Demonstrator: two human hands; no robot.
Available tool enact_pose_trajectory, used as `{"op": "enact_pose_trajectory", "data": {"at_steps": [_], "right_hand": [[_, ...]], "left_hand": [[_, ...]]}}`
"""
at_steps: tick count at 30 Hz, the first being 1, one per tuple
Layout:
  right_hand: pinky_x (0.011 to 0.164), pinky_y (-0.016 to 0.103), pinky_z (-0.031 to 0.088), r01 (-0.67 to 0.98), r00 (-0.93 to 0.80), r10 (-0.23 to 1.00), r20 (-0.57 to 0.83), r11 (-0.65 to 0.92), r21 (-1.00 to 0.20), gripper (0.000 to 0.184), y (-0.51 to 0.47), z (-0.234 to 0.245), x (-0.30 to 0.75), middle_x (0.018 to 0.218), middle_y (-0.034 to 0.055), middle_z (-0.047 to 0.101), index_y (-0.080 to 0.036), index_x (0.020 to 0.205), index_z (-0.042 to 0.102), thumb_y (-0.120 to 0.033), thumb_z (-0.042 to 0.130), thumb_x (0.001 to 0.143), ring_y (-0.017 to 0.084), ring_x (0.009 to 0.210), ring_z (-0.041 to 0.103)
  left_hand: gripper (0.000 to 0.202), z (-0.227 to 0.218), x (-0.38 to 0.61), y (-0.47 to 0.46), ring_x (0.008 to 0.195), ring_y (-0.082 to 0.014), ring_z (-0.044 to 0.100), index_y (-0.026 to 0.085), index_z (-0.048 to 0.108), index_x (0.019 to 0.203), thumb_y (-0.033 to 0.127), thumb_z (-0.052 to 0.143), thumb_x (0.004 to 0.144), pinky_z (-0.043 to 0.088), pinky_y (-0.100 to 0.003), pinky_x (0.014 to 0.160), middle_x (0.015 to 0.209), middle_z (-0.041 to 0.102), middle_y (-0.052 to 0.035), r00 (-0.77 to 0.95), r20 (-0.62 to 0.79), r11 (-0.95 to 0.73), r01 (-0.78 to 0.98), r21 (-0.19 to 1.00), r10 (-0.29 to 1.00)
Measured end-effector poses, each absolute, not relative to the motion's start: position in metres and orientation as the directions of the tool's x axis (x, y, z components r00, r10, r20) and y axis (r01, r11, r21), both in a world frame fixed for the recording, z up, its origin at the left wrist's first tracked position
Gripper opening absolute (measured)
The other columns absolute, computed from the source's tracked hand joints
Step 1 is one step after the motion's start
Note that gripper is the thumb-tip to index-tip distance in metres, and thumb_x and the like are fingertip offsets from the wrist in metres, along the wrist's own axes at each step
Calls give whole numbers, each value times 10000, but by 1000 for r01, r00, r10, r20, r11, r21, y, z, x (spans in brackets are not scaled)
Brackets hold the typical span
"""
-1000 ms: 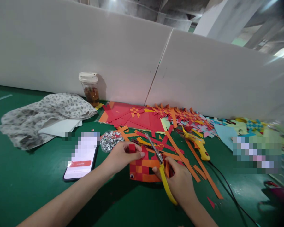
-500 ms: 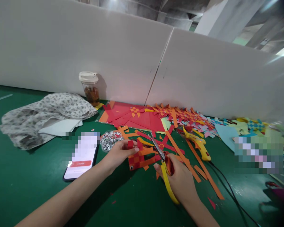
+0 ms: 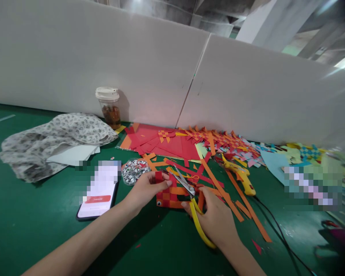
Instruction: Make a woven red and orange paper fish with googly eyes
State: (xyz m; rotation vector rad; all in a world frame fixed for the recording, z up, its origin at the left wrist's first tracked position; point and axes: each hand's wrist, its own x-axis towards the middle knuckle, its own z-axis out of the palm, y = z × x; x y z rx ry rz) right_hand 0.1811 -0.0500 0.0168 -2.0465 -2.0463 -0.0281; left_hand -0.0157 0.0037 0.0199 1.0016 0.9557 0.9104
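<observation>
My left hand [image 3: 146,188] pinches the upper part of a woven red and orange paper fish [image 3: 166,198], which has a googly eye at its lower left corner. My right hand [image 3: 218,220] is closed around yellow-handled scissors [image 3: 199,226]. The parted blades point up and left, over the fish's loose strips and close to my left fingertips. Whether a strip lies between the blades, I cannot tell. A yellow cord loop shows beside the blade tips.
A bag of googly eyes [image 3: 132,172] and a phone [image 3: 102,191] lie left. Beyond are red paper sheets [image 3: 166,147], finished woven fish [image 3: 218,140], a lidded cup [image 3: 110,107] and patterned cloth [image 3: 60,132]. A corded yellow glue gun [image 3: 243,176] and orange strips [image 3: 253,214] lie right.
The scissors and my right hand have moved slightly left, bringing the blades farther over the fish. My left hand still pinches the fish in nearly the same place.
</observation>
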Motion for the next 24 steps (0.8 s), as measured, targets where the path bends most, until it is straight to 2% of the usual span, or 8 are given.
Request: {"op": "enact_pose_trajectory", "data": {"at_steps": [3,5,7,10,12,17,20,24], "right_hand": [[578,306,457,984,31,982,185,2,-176,386,-50,17,183,782,77,650,-182,953,518,-507,503,746,261,725,638],[575,306,459,983,47,982,185,-13,-181,388,-49,17,184,801,84,654,-181,964,519,-505,494,751,265,740,640],[580,306,462,982,58,981,183,-23,-189,391,-49,18,185,831,93,660,-177,983,518,-495,483,758,267,762,642],[598,306,467,979,56,978,202,-14,-205,387,-49,18,186,871,102,666,-175,996,518,-482,473,764,266,786,646],[585,301,462,979,49,974,219,-3,-205,382,-49,18,185,856,99,669,-178,992,518,-477,482,757,264,767,648],[526,273,429,980,10,975,224,35,-197,321,-53,18,180,753,66,651,-195,915,510,-460,520,734,239,673,634],[523,267,418,979,-23,969,244,72,-193,299,-54,18,176,773,67,648,-201,893,500,-452,526,733,234,677,627],[532,276,415,979,-44,965,259,93,-180,304,-54,16,174,776,62,644,-204,901,488,-445,541,724,240,684,623]], "left_hand": [[269,19,-20,6,918,-192,607,177,617,895,314,703,680,431,-308,846,932,676,-46,333,-229,272,-85,959,914],[333,23,-29,10,982,-210,588,181,610,979,298,696,679,421,-325,874,1024,663,-61,417,-250,274,4,962,874],[348,29,-41,16,1036,-225,559,199,617,1022,245,678,682,407,-334,893,1094,640,-57,506,-243,197,144,970,827],[315,34,-54,22,963,-224,580,219,647,974,172,650,662,417,-332,851,995,664,-32,520,-218,86,265,960,826],[294,29,-54,25,878,-205,599,210,646,955,141,614,671,432,-326,803,884,669,-20,576,-203,72,242,968,792],[259,12,-38,23,646,-145,582,188,586,866,131,659,625,430,-273,647,635,585,40,420,-182,164,79,983,889],[241,13,-31,20,660,-139,592,188,560,821,155,692,622,432,-268,668,639,603,36,351,-153,178,-38,983,924],[118,25,-27,14,741,-154,605,173,606,732,190,683,645,449,-281,721,732,643,0,323,-149,201,-137,970,935]]}}
